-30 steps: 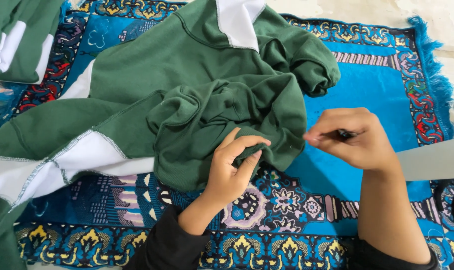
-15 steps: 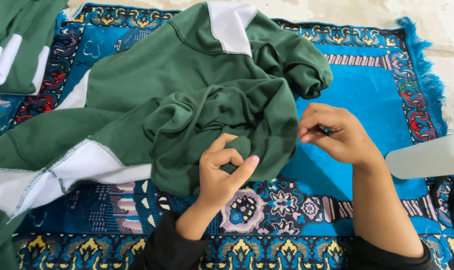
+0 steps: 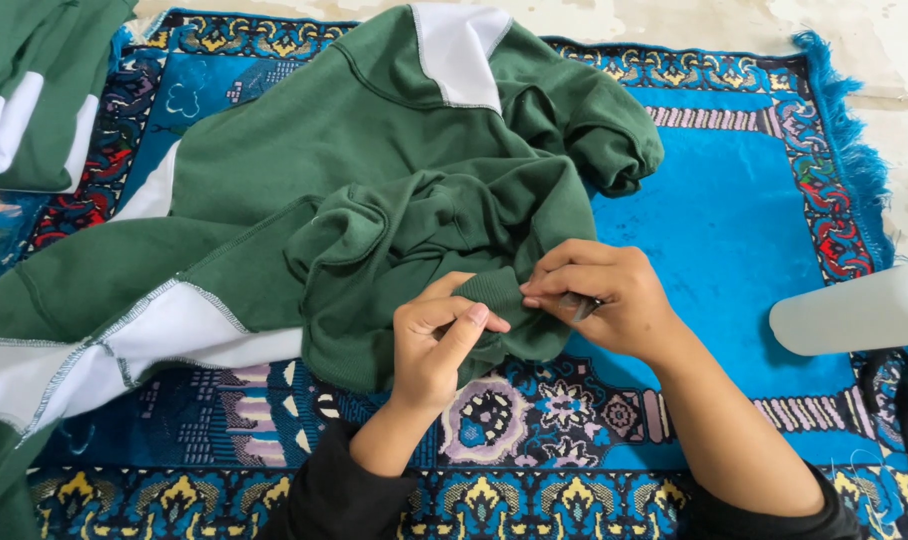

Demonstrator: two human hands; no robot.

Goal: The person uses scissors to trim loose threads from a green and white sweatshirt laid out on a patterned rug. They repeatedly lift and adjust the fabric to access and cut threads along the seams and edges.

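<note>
Two hands: left hand (image 3: 436, 335) pinches one green-and-white fleece garment (image 3: 374, 200); right hand (image 3: 604, 298) grips one small dark tool (image 3: 579, 303) at its ribbed hem

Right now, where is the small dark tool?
In the head view, right of centre: the small dark tool is pinched in the right hand, at the green garment's ribbed edge.

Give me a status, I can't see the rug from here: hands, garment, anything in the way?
Left hand pinching the green garment hem. Right hand at the same hem, small dark tool in its fingers. Garment bunched on blue rug. Nothing blocking.
</note>
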